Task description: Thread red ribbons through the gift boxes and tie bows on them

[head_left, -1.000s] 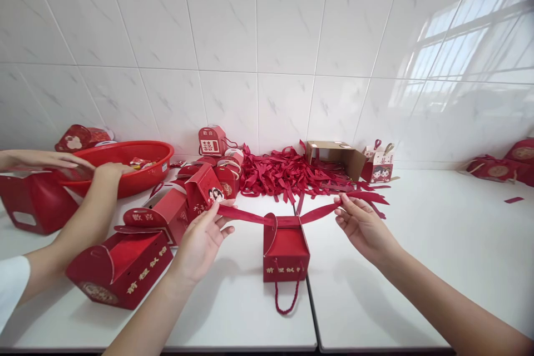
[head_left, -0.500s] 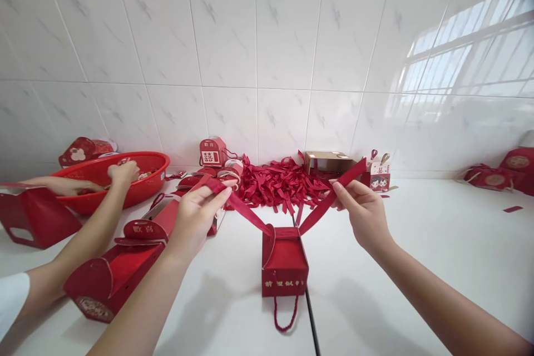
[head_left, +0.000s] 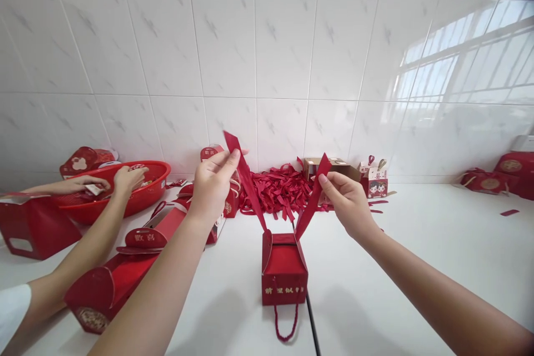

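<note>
A small red gift box with gold characters and a twisted cord handle stands on the white table in front of me. A dark red ribbon runs up from its top in two lengths. My left hand pinches one end between thumb and fingers, up and to the left of the box. On the other side, my right hand pinches the second end. Both lengths are taut and rise in a V. How the ribbon passes through the box top is partly hidden.
Behind the box lies a heap of red ribbons, with a cardboard box beside it. At left, another person's hands work over a red basin. Red boxes stand near my left forearm; more red boxes sit far right.
Both ribbon ends have risen and come closer together, turning a wide V into a steeper one. My view has tilted up slightly. The other person's left hand now shows a small packet.
</note>
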Tool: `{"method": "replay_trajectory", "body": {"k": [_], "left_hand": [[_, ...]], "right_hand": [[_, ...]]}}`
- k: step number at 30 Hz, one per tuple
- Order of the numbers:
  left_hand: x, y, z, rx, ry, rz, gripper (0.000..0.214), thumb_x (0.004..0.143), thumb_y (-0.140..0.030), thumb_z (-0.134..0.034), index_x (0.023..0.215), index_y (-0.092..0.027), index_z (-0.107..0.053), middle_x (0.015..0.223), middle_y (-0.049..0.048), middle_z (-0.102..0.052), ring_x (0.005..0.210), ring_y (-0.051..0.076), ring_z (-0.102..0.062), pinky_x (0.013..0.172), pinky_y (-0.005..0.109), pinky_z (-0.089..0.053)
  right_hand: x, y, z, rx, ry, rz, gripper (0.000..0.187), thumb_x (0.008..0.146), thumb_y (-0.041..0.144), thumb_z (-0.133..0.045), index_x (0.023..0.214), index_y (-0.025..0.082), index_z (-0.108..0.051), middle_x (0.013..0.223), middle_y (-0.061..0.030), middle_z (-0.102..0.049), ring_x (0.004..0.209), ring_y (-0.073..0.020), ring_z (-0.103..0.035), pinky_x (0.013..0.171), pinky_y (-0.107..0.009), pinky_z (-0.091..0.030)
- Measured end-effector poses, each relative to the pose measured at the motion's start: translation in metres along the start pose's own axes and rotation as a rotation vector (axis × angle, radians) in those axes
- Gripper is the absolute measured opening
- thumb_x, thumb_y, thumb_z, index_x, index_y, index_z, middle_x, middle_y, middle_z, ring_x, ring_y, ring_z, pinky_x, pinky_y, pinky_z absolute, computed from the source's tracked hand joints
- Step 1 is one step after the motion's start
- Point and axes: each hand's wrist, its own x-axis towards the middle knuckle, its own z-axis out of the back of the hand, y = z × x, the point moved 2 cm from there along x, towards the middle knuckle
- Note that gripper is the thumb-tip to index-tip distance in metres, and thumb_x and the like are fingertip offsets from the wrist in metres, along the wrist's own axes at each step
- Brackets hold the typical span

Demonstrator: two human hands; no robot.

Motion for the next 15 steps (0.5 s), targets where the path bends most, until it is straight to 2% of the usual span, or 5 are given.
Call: {"method": "replay_trajectory", "body": {"k": [2,5,7,11,15], "left_hand": [[0.0,0.0,0.0,0.004,0.043,0.044,0.034,0.074,-0.045,-0.069,0.094,-0.017,-0.074,0.067,0.0026,-0.068,0.07,0.017,-0.064,0.064,0.026,-0.049],[-0.006,0.003,0.0,0.055,0.096,0.086,0.034,0.07,-0.043,-0.073,0.091,-0.016,-0.074,0.076,0.0049,-0.071,0.079,0.019,-0.064,0.073,0.027,-0.049],[-0.008,0.006,0.002,0.064,0.079,0.095,0.033,0.067,-0.041,-0.076,0.087,-0.016,-0.074,0.082,0.0055,-0.072,0.083,0.019,-0.064,0.078,0.027,-0.048],[-0.006,0.008,0.007,-0.021,0.017,0.101,0.031,0.064,-0.04,-0.078,0.083,-0.017,-0.073,0.079,0.0027,-0.071,0.072,0.015,-0.062,0.07,0.026,-0.048],[-0.003,0.002,0.002,-0.024,0.09,0.122,0.029,0.067,-0.04,-0.076,0.084,-0.016,-0.073,0.079,0.0032,-0.071,0.073,0.016,-0.063,0.07,0.027,-0.049]], "right_hand": [[0.0,0.001,0.004,-0.031,0.002,0.018,0.03,0.082,0.048,-0.06,0.075,0.019,-0.062,0.065,0.0,-0.058,0.06,-0.0135,-0.054,0.059,-0.027,-0.045],[0.001,0.007,0.011,-0.088,-0.025,0.046,0.027,0.081,0.046,-0.061,0.079,0.019,-0.066,0.07,-0.0009,-0.061,0.064,-0.0142,-0.055,0.059,-0.027,-0.044],[0.003,0.015,0.014,-0.092,-0.053,0.064,0.026,0.08,0.045,-0.062,0.081,0.02,-0.068,0.071,-0.001,-0.063,0.065,-0.0144,-0.055,0.058,-0.026,-0.043],[0.009,0.028,0.015,-0.092,-0.055,0.072,0.025,0.079,0.045,-0.064,0.078,0.021,-0.071,0.067,-0.0013,-0.062,0.071,-0.0168,-0.059,0.063,-0.028,-0.046],[0.012,0.03,0.011,-0.056,0.013,0.032,0.027,0.078,0.047,-0.065,0.081,0.021,-0.072,0.075,-0.0028,-0.066,0.075,-0.0181,-0.061,0.069,-0.032,-0.05]]}}
